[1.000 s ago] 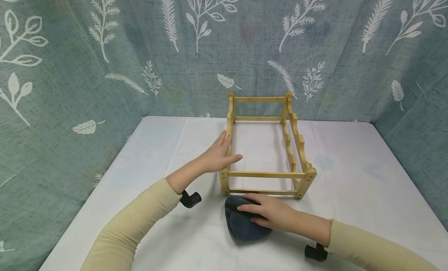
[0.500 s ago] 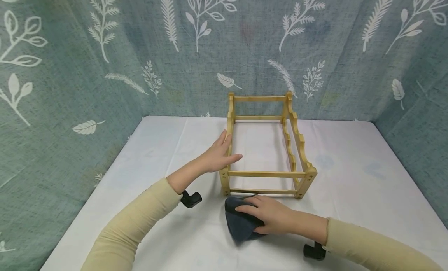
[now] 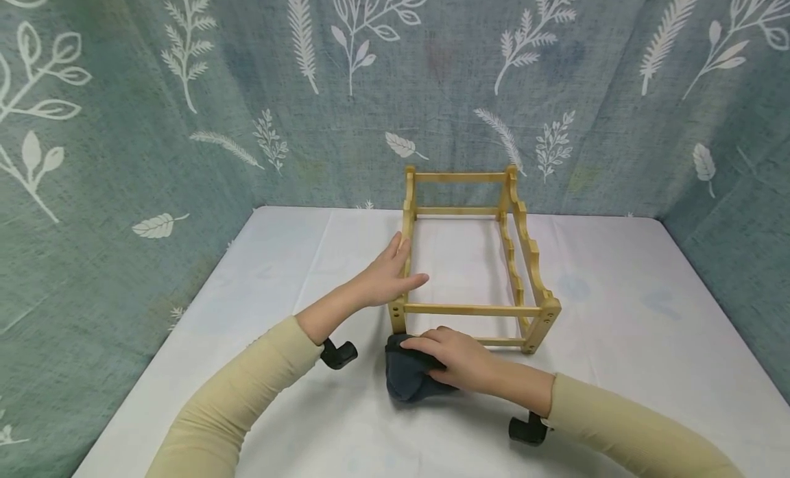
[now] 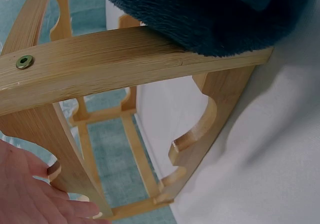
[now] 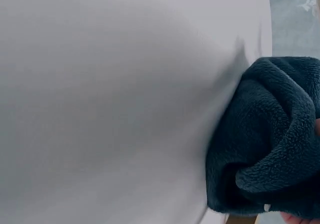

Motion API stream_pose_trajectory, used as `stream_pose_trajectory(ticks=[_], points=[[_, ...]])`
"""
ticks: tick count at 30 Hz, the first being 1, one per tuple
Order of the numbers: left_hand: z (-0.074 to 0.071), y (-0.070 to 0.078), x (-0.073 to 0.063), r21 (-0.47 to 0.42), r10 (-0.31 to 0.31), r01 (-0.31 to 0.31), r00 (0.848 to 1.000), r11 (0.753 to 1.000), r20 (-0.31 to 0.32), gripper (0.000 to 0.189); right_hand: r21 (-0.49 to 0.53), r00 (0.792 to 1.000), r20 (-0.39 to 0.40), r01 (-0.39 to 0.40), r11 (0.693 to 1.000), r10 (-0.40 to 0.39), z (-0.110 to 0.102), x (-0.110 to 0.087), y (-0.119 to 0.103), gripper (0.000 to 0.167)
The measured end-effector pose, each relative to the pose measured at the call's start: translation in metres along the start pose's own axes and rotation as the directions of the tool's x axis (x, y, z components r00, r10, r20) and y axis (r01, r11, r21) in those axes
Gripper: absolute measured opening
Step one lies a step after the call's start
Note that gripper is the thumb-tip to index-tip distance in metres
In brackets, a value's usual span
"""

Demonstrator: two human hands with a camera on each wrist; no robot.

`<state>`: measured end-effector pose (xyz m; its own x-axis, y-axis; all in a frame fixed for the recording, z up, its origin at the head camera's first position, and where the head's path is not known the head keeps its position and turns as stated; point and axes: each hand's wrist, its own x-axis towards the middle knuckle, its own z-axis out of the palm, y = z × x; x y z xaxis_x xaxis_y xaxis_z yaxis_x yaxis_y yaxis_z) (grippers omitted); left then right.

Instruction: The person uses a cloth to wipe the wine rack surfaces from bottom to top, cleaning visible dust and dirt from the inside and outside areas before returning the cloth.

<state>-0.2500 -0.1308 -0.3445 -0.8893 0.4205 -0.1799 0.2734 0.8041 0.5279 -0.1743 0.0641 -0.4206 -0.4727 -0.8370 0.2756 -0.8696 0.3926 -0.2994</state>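
A wooden rack [image 3: 469, 310] with wavy-edged sides stands on the white-covered table. Flat against its left side rests my left hand [image 3: 385, 278], fingers straight and thumb spread over the top; the left wrist view shows the hand [image 4: 35, 189] beside a notched rail. My right hand [image 3: 459, 358] grips a bunched dark blue fleecy cloth [image 3: 407, 378] at the rack's near left leg. In the left wrist view the cloth [image 4: 215, 23] touches the near end post [image 4: 115, 58]. Most of the right hand is hidden behind the cloth [image 5: 265, 139] in the right wrist view.
The table [image 3: 296, 423] has a white cover. A green-grey curtain with white leaf prints [image 3: 345, 135] hangs behind and on both sides. Black wrist mounts [image 3: 338, 354] sit at both sleeve cuffs.
My right hand has moved left and a little away from me with the cloth, which now covers the foot of the rack's near left leg. The left hand and rack hold their places.
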Motion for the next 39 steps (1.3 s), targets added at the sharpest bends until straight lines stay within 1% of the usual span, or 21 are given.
stream_pose_trajectory(ticks=[4,8,14,19,24,27,31,34,37,39], points=[[0.001,0.001,0.001,-0.001,0.002,-0.002,1.000,1.000,0.000,0.085,-0.010,0.999,-0.026,-0.021,1.000,0.021,-0.004,-0.009,0.006,0.060],[0.001,0.002,0.001,-0.002,-0.006,0.006,1.000,1.000,-0.003,0.084,-0.023,0.998,-0.046,-0.041,0.999,0.040,-0.012,-0.024,0.012,0.059],[0.002,0.001,0.003,0.007,-0.019,0.019,1.000,1.000,-0.003,0.085,-0.059,0.992,-0.079,-0.106,0.993,0.101,-0.025,-0.055,0.021,0.060],[0.002,0.001,0.003,-0.003,-0.006,0.006,1.000,1.000,-0.006,0.085,-0.100,0.988,-0.108,-0.124,0.987,0.113,-0.036,-0.083,0.028,0.063],[0.001,0.002,0.001,-0.012,0.005,-0.005,1.000,1.000,0.002,0.085,-0.087,0.982,-0.087,-0.177,0.980,0.169,-0.050,-0.105,0.031,0.065],[-0.001,0.002,0.000,-0.012,0.012,-0.012,1.000,1.000,-0.001,0.086,-0.032,0.976,-0.058,-0.212,0.977,0.210,-0.053,-0.111,0.032,0.066],[-0.002,0.002,-0.001,-0.016,0.013,-0.013,1.000,1.000,-0.002,0.086,0.119,0.965,-0.021,-0.257,0.959,0.261,-0.052,-0.107,0.033,0.060],[-0.001,0.002,-0.001,-0.017,0.013,-0.013,1.000,1.000,0.003,0.085,0.251,0.956,-0.007,-0.281,0.926,0.292,-0.048,-0.096,0.031,0.054],[0.000,0.002,-0.001,-0.017,0.014,-0.014,1.000,1.000,0.004,0.084,0.360,0.957,0.002,-0.271,0.893,0.289,-0.043,-0.080,0.025,0.048],[0.000,0.003,0.000,-0.017,0.013,-0.013,1.000,1.000,0.002,0.084,0.407,0.960,0.012,-0.260,0.876,0.279,-0.037,-0.068,0.020,0.046]])
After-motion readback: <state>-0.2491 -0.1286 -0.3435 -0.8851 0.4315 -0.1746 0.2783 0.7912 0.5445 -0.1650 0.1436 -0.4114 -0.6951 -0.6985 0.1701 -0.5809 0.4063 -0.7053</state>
